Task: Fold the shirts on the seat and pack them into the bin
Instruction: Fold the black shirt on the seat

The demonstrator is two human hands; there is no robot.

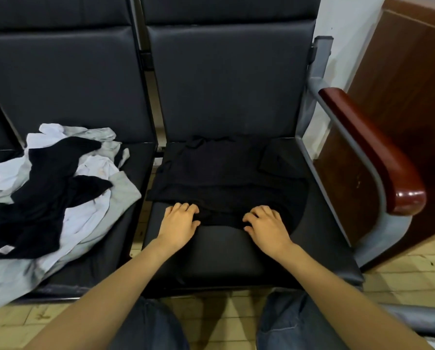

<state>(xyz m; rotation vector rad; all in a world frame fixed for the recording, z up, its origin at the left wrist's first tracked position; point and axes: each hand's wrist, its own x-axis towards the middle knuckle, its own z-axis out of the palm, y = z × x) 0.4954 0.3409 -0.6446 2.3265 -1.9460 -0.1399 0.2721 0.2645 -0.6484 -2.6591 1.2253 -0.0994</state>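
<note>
A black shirt (pixel 226 178) lies spread flat on the right-hand black seat (pixel 224 253). My left hand (pixel 179 224) grips its near hem on the left, fingers curled over the cloth. My right hand (pixel 268 226) grips the same hem further right, fingers curled into the fabric. A loose heap of white, grey and black shirts (pixel 52 195) covers the left-hand seat. No bin is in view.
A dark red padded armrest (pixel 378 152) on a grey metal frame bounds the right seat. A brown wooden cabinet (pixel 408 97) stands beyond it. Tiled floor (pixel 221 322) and my jeans-clad knees are below the seat's front edge.
</note>
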